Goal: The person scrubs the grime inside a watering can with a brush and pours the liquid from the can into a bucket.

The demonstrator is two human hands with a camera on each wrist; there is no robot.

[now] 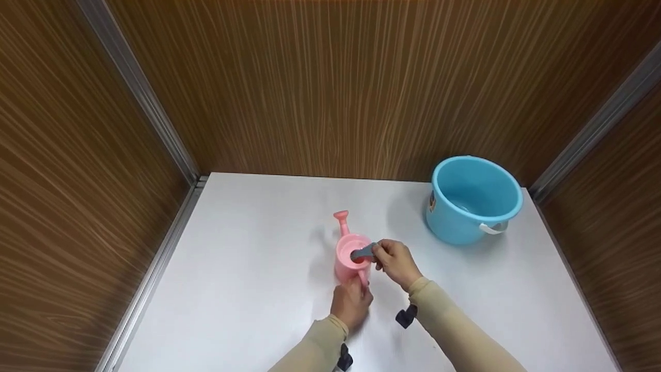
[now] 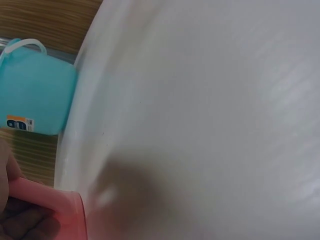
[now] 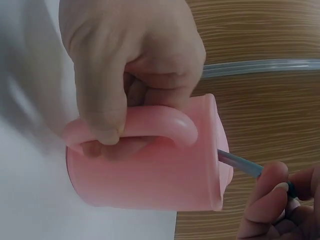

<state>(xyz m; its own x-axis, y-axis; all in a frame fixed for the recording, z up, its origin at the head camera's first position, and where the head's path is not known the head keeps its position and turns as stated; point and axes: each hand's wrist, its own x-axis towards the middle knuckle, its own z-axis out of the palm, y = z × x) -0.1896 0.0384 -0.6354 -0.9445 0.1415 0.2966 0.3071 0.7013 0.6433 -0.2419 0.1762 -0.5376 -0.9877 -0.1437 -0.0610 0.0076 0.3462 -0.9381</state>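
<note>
A pink watering can (image 1: 343, 268) stands upright on the white table, its sprinkler spout pointing away from me. My left hand (image 1: 352, 304) grips the can's handle. In the right wrist view, the left hand's thumb and fingers curl round the handle (image 3: 162, 120). Between the fingertips of my right hand (image 1: 397, 262) is a slim blue-grey tool (image 1: 366, 251), flat and wider toward the hand in the head view. Its far end reaches into the round opening on top of the can and is hidden inside. The tool's exact kind cannot be made out.
A light blue bucket (image 1: 459, 227) with a white handle grip (image 1: 493, 229) stands at the table's back right. Wood-grain panels (image 1: 310, 93) enclose the back and both sides of the white table (image 1: 248, 248). Metal strips run along the panel corners.
</note>
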